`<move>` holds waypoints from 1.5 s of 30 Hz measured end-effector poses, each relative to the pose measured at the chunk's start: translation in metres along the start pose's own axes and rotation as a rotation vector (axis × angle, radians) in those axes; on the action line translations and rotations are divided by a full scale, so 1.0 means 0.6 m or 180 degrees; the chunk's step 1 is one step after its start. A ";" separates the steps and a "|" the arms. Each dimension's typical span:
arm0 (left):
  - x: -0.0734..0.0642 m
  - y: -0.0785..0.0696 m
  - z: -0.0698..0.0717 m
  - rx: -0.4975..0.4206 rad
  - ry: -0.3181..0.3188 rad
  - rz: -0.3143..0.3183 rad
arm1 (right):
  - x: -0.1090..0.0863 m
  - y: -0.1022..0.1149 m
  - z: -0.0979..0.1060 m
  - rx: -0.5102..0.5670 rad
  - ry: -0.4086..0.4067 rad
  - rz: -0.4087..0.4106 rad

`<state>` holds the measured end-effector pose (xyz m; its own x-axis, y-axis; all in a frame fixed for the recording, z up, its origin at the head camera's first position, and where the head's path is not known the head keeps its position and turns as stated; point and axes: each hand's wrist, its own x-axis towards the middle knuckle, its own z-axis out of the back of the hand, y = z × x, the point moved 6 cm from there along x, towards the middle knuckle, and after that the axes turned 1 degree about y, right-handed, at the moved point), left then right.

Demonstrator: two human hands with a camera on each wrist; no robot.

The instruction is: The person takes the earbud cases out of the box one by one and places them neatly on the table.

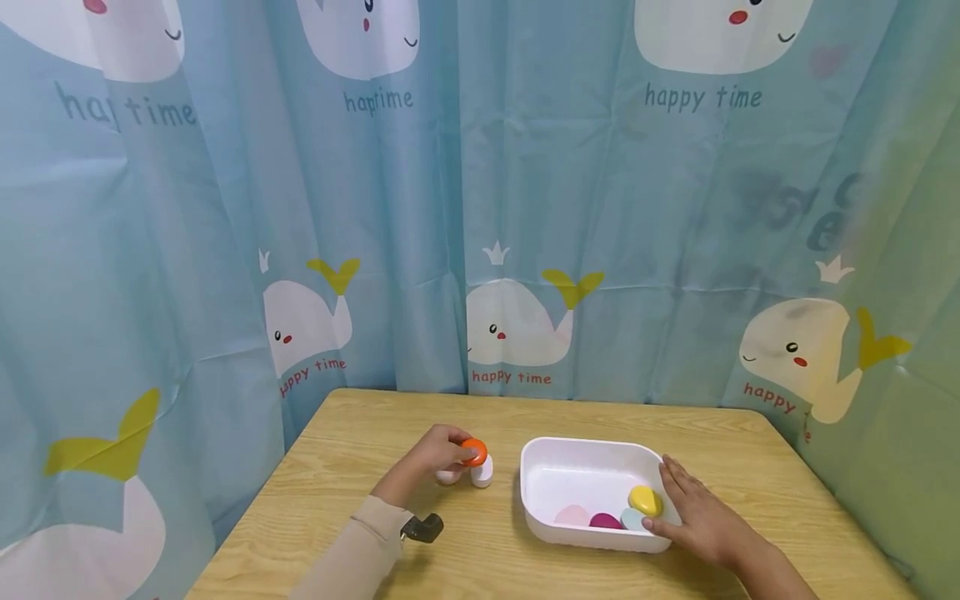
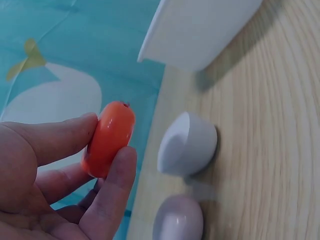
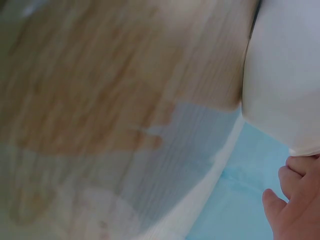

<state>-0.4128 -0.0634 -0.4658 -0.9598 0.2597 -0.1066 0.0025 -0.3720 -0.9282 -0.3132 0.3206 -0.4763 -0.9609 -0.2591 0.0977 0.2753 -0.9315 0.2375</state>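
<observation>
My left hand [image 1: 437,450] pinches a glossy orange rounded disc [image 2: 111,137] between thumb and fingers, above the table. Just beyond the disc in the left wrist view stands a small white round piece [image 2: 187,144], with a pale rounded piece [image 2: 178,220] beside it. To the right is a white plastic bin [image 1: 592,542]. Inside it lie a yellow disc [image 1: 646,500], a pale blue one [image 1: 632,520], a magenta one [image 1: 605,522] and a pale pink one [image 1: 573,515]. My right hand [image 1: 701,517] rests at the bin's right end, fingers extended along the rim.
The wooden table [image 1: 360,442] reaches back to a blue curtain [image 1: 510,183] printed with whales. A black strap end [image 1: 423,528] sticks out from the left sleeve [image 1: 367,542], low over the table.
</observation>
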 end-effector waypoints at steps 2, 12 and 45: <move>-0.001 0.008 0.005 -0.0043 0.0004 -0.0017 | 0.000 -0.001 -0.002 0.0010 0.0009 0.0003; -0.009 0.030 0.048 -0.0304 0.0017 -0.0061 | -0.001 -0.004 -0.007 0.0001 0.0012 -0.0026; -0.030 0.098 0.116 -0.0206 -0.0341 0.0111 | -0.003 0.002 0.002 0.0039 -0.0126 0.0078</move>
<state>-0.4151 -0.1518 -0.4935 -0.9832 0.1497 -0.1039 0.0512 -0.3199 -0.9461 -0.3109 0.3200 -0.4751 -0.9520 -0.2713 0.1418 0.2994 -0.9217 0.2465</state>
